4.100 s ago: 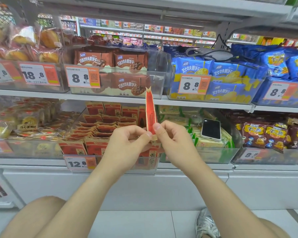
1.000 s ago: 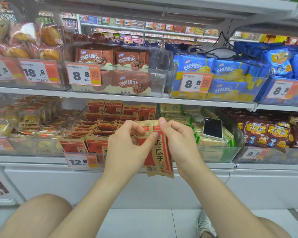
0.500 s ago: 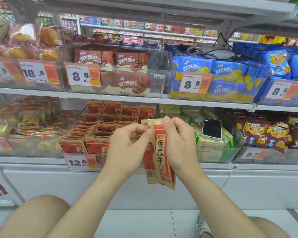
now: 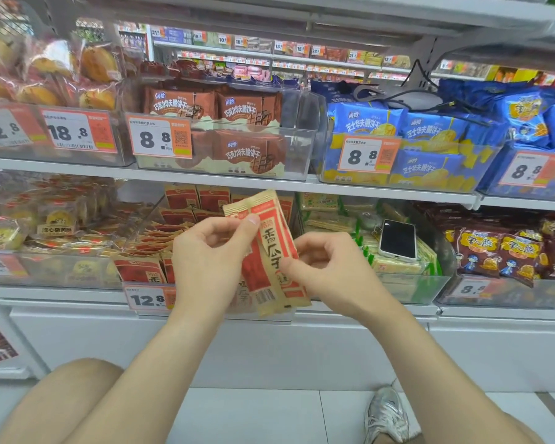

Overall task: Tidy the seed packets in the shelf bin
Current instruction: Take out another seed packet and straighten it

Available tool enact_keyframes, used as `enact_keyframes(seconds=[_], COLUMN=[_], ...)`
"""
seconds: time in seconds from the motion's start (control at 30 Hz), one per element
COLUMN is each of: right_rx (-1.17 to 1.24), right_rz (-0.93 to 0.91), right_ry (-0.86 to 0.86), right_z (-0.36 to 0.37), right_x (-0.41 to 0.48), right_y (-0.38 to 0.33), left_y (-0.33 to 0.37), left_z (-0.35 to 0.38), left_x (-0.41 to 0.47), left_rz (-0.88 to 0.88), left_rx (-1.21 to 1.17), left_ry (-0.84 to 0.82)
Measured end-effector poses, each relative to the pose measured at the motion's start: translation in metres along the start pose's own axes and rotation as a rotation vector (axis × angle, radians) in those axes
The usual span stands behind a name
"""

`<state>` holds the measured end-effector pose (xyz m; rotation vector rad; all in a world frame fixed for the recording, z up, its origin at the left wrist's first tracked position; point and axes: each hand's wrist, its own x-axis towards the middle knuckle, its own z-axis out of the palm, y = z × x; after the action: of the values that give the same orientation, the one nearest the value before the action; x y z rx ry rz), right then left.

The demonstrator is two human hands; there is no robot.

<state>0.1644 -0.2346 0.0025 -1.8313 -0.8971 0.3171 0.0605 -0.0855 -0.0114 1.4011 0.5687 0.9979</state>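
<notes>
Head camera: the red-and-tan seed packet (image 4: 271,248) reads 香瓜子, and the price tag (image 4: 146,299) reads 12.8. The left hand (image 4: 212,251) pinches its top and the right hand (image 4: 327,267) pinches its lower edge.

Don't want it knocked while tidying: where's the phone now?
Head view, right of centre: the phone lies screen up on the green packets in the lower-shelf bin beside the seed packet bin, beyond the right hand.
</notes>
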Motion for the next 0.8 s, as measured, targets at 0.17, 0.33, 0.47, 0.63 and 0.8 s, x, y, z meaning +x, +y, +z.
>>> enact_keyframes(seconds=[0.17, 0.33, 0.47, 0.63, 0.8], right_rx=[0.063, 0.078, 0.074, 0.089, 0.097], right_rz=[-0.042, -0.03, -0.017, 0.027, 0.023], right_ry=[0.038, 0.215, 0.259, 0.199, 0.134], right_z=[0.002, 0.006, 0.006, 0.003, 0.005], right_x=[0.0, 0.005, 0.008, 0.007, 0.004], right_y=[0.002, 0.006, 0.008, 0.007, 0.006], left_y=[-0.004, -0.012, -0.012, -0.007, -0.008], left_z=[-0.004, 0.001, 0.002, 0.0, 0.003], left_x=[0.003, -0.009, -0.012, -0.009, -0.01], left_rz=[-0.003, 0.103, 0.074, 0.081, 0.123], left_rx=[0.097, 0.41, 0.39, 0.459, 0.562], left_ry=[-0.092, -0.277, -0.372, -0.324, -0.263])
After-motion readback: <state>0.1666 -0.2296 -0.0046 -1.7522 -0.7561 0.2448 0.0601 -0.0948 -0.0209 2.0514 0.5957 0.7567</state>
